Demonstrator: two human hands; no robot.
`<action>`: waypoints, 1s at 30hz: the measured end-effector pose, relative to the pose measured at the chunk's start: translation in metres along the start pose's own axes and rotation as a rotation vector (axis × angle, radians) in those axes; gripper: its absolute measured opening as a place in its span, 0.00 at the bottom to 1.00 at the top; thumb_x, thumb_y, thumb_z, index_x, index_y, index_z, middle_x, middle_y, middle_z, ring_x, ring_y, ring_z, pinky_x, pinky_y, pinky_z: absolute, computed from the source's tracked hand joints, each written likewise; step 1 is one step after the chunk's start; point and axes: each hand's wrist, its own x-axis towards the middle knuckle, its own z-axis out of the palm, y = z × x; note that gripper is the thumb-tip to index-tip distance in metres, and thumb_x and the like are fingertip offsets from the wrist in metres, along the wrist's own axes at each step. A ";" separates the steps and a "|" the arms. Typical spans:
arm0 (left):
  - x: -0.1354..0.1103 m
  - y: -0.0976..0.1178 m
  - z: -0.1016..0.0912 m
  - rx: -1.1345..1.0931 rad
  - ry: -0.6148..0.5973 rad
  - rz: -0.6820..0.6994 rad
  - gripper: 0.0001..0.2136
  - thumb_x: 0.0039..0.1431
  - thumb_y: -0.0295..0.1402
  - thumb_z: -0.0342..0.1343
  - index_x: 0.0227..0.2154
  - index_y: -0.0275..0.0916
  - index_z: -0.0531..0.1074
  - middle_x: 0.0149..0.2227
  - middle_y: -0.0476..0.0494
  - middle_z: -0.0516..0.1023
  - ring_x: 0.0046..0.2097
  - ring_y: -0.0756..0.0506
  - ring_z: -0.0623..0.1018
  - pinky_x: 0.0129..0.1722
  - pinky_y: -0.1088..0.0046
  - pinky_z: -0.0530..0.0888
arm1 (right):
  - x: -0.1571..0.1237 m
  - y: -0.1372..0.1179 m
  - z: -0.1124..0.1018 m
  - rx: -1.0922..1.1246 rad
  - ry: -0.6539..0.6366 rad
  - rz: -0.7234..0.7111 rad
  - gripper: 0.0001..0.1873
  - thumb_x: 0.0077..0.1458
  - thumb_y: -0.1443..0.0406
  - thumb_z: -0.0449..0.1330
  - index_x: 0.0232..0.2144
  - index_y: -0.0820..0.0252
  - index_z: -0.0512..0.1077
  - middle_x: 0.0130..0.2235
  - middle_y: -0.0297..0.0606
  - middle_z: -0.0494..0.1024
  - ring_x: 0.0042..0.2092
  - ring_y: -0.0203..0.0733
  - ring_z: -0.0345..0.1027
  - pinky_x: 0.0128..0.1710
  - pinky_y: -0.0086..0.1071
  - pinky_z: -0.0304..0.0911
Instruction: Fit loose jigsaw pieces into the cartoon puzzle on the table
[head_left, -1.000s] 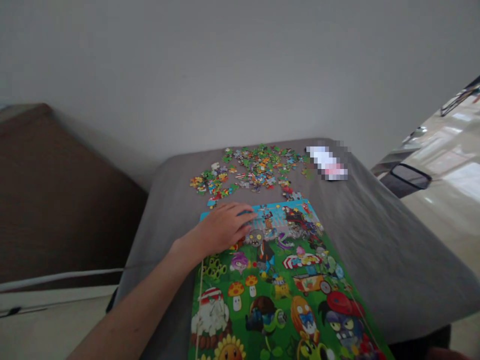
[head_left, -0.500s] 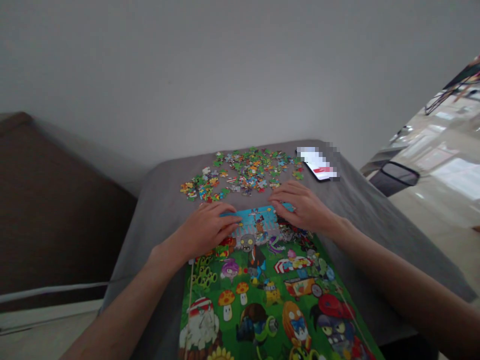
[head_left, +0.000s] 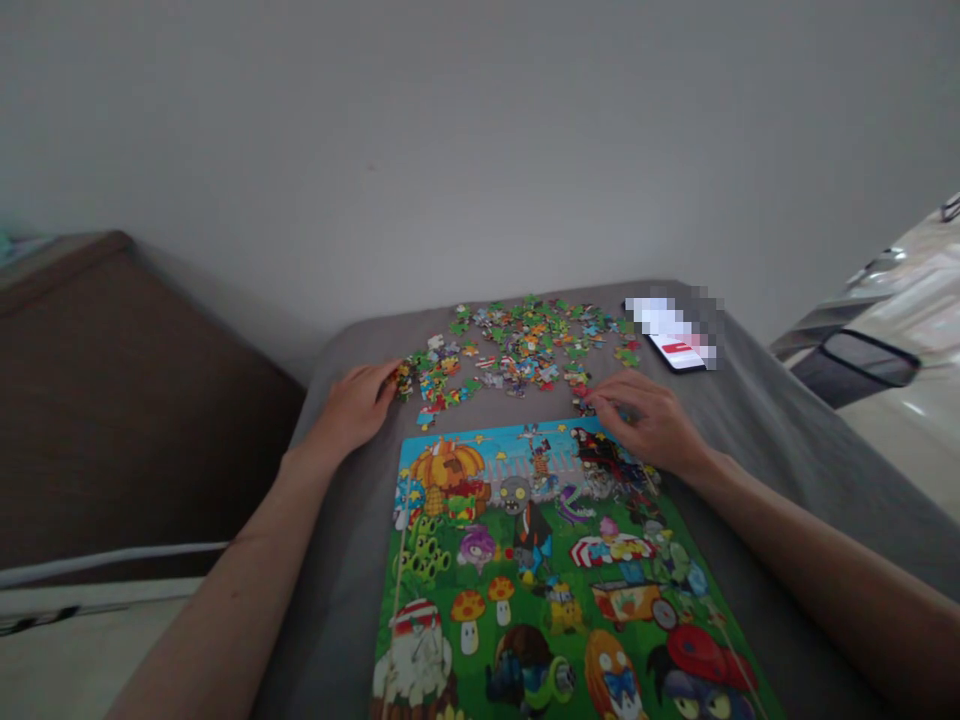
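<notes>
A heap of loose jigsaw puzzle pieces [head_left: 525, 340] lies on grey cloth. My left hand [head_left: 356, 408] is at the heap's left end, its fingers stretched out and the fingertips against the outermost pieces. Bent at the fingers, my right hand [head_left: 649, 418] pinches at a puzzle piece [head_left: 581, 398] on the heap's near right side, just beyond the board; its fingertips partly hide the piece. Below both hands lies a bright cartoon picture board [head_left: 517, 570], whose far right corner the right hand overlaps. One separate puzzle piece [head_left: 427, 417] sits just past the board's far edge.
A lit phone [head_left: 675, 340], partly blurred out, rests at the back right of the cloth-covered table [head_left: 780, 440]. A pale wall [head_left: 480, 150] rises behind. To the left stands a brown panel [head_left: 150, 400]; a dark-framed object [head_left: 870, 360] is off the right side.
Both hands have left the board's far edge: the left moved out to the heap's left end, the right to pieces just beyond the board. More of the board's top shows; the view shifted slightly.
</notes>
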 end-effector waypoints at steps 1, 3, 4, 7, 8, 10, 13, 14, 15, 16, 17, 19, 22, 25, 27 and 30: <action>0.001 -0.002 0.002 0.002 -0.007 -0.005 0.24 0.69 0.36 0.44 0.64 0.35 0.70 0.63 0.35 0.75 0.64 0.33 0.72 0.65 0.51 0.68 | 0.000 -0.001 0.001 0.002 -0.003 -0.005 0.08 0.64 0.68 0.59 0.35 0.56 0.78 0.35 0.40 0.83 0.37 0.45 0.78 0.41 0.39 0.73; 0.001 -0.003 0.002 -0.007 0.007 -0.005 0.24 0.69 0.37 0.47 0.63 0.36 0.71 0.61 0.36 0.77 0.62 0.34 0.74 0.64 0.52 0.69 | 0.000 -0.002 0.001 0.000 -0.010 -0.021 0.08 0.64 0.68 0.59 0.35 0.56 0.78 0.34 0.40 0.83 0.37 0.45 0.78 0.40 0.39 0.73; 0.001 -0.003 0.002 -0.016 0.024 -0.011 0.24 0.68 0.38 0.48 0.63 0.35 0.71 0.61 0.35 0.77 0.61 0.34 0.75 0.63 0.53 0.69 | 0.000 -0.003 0.001 -0.003 -0.011 -0.028 0.08 0.64 0.68 0.59 0.35 0.57 0.78 0.34 0.40 0.83 0.37 0.45 0.78 0.40 0.38 0.74; -0.001 -0.002 -0.002 -0.041 0.077 -0.048 0.24 0.69 0.40 0.50 0.62 0.34 0.71 0.60 0.33 0.77 0.61 0.34 0.75 0.64 0.54 0.69 | 0.000 -0.006 0.000 -0.009 -0.006 -0.036 0.08 0.64 0.69 0.59 0.35 0.57 0.78 0.34 0.41 0.83 0.36 0.44 0.78 0.39 0.38 0.74; -0.002 -0.001 -0.004 -0.046 0.095 -0.060 0.24 0.69 0.40 0.49 0.63 0.34 0.71 0.60 0.34 0.77 0.61 0.35 0.75 0.64 0.54 0.69 | 0.000 -0.007 -0.001 -0.010 -0.006 -0.035 0.08 0.64 0.69 0.59 0.35 0.57 0.78 0.34 0.41 0.83 0.36 0.44 0.78 0.39 0.38 0.74; -0.004 0.002 -0.007 -0.057 0.126 -0.069 0.24 0.70 0.39 0.49 0.63 0.35 0.70 0.62 0.36 0.77 0.62 0.36 0.75 0.64 0.56 0.70 | -0.001 -0.008 -0.002 -0.011 -0.008 -0.031 0.08 0.64 0.68 0.59 0.34 0.57 0.78 0.34 0.40 0.83 0.36 0.44 0.78 0.39 0.38 0.74; -0.007 0.008 -0.012 -0.057 0.152 -0.058 0.23 0.69 0.37 0.49 0.64 0.36 0.69 0.64 0.36 0.75 0.64 0.37 0.74 0.65 0.56 0.69 | -0.002 -0.009 -0.002 -0.007 -0.015 -0.020 0.08 0.64 0.68 0.59 0.34 0.57 0.78 0.34 0.40 0.83 0.36 0.44 0.78 0.40 0.38 0.74; -0.008 0.010 -0.013 -0.053 0.156 -0.052 0.24 0.69 0.36 0.49 0.64 0.36 0.68 0.64 0.36 0.74 0.64 0.37 0.74 0.66 0.56 0.68 | -0.002 -0.010 -0.003 -0.002 -0.021 -0.016 0.08 0.64 0.68 0.59 0.34 0.57 0.78 0.34 0.40 0.83 0.37 0.44 0.78 0.40 0.38 0.74; -0.008 0.011 -0.014 -0.047 0.157 -0.048 0.24 0.69 0.35 0.49 0.65 0.35 0.68 0.64 0.36 0.74 0.64 0.37 0.73 0.66 0.57 0.68 | -0.003 -0.010 -0.003 0.004 -0.027 -0.010 0.08 0.64 0.68 0.59 0.35 0.57 0.78 0.34 0.40 0.83 0.37 0.44 0.78 0.41 0.38 0.74; -0.009 0.013 -0.015 -0.040 0.158 -0.048 0.24 0.68 0.34 0.49 0.65 0.35 0.68 0.64 0.36 0.74 0.64 0.37 0.73 0.66 0.57 0.68 | -0.003 -0.010 -0.002 0.013 -0.033 -0.003 0.08 0.64 0.68 0.59 0.35 0.57 0.78 0.34 0.40 0.83 0.37 0.44 0.78 0.41 0.38 0.74; -0.010 0.014 -0.016 -0.034 0.158 -0.049 0.24 0.68 0.33 0.48 0.65 0.35 0.68 0.64 0.36 0.74 0.64 0.37 0.73 0.66 0.57 0.68 | -0.004 -0.011 -0.002 0.021 -0.039 0.005 0.08 0.65 0.67 0.59 0.35 0.56 0.78 0.35 0.40 0.83 0.37 0.44 0.78 0.42 0.38 0.74; -0.011 0.015 -0.016 -0.029 0.152 -0.044 0.24 0.67 0.32 0.48 0.65 0.35 0.68 0.64 0.37 0.74 0.64 0.37 0.73 0.66 0.57 0.68 | -0.005 -0.011 -0.002 0.036 -0.050 0.018 0.08 0.65 0.66 0.59 0.34 0.56 0.79 0.35 0.41 0.83 0.38 0.45 0.78 0.42 0.38 0.74; -0.013 0.017 -0.014 -0.027 0.133 -0.012 0.24 0.68 0.33 0.47 0.65 0.35 0.68 0.65 0.36 0.74 0.64 0.36 0.73 0.65 0.55 0.69 | -0.005 -0.012 -0.002 0.048 -0.065 0.026 0.09 0.65 0.65 0.59 0.34 0.56 0.79 0.35 0.41 0.83 0.38 0.45 0.78 0.42 0.39 0.74; -0.012 0.018 -0.010 -0.014 0.114 0.004 0.24 0.68 0.34 0.47 0.64 0.36 0.69 0.64 0.36 0.74 0.63 0.35 0.74 0.65 0.53 0.69 | -0.005 -0.012 -0.002 0.059 -0.073 0.040 0.10 0.65 0.64 0.59 0.34 0.55 0.79 0.35 0.41 0.83 0.38 0.46 0.78 0.42 0.39 0.75; -0.011 0.019 -0.007 -0.013 0.101 0.010 0.23 0.68 0.33 0.47 0.63 0.36 0.70 0.63 0.37 0.75 0.63 0.35 0.74 0.65 0.52 0.69 | -0.005 -0.012 -0.002 0.060 -0.082 0.052 0.10 0.66 0.64 0.58 0.34 0.55 0.79 0.35 0.41 0.83 0.38 0.46 0.78 0.42 0.40 0.75; -0.011 0.020 -0.006 -0.025 0.090 0.015 0.23 0.68 0.32 0.46 0.63 0.35 0.70 0.63 0.35 0.75 0.63 0.35 0.74 0.64 0.52 0.69 | -0.005 -0.012 -0.002 0.055 -0.095 0.054 0.10 0.66 0.64 0.59 0.34 0.55 0.79 0.34 0.41 0.83 0.38 0.46 0.78 0.42 0.40 0.75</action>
